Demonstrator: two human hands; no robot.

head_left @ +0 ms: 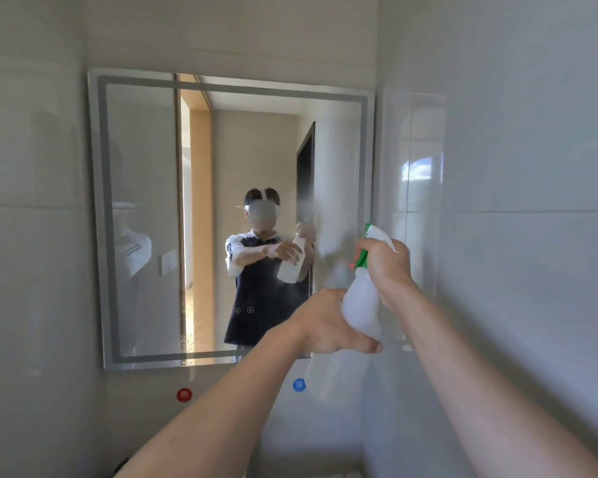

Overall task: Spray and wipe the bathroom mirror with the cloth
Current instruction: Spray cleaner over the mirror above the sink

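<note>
Bare forearms, no sleeves at the wrists, no watch or rings.
Left hand point(325, 322) and right hand point(384, 267) uncovered. Mirror reflection point(263, 270): white short-sleeved top with dark stripes along the shoulder, dark navy apron over the front, white strap across dark hair, head-worn device at the front.

mirror point(145, 219) left half: open | right: spray bottle point(361, 305), wall point(532, 236)
</note>
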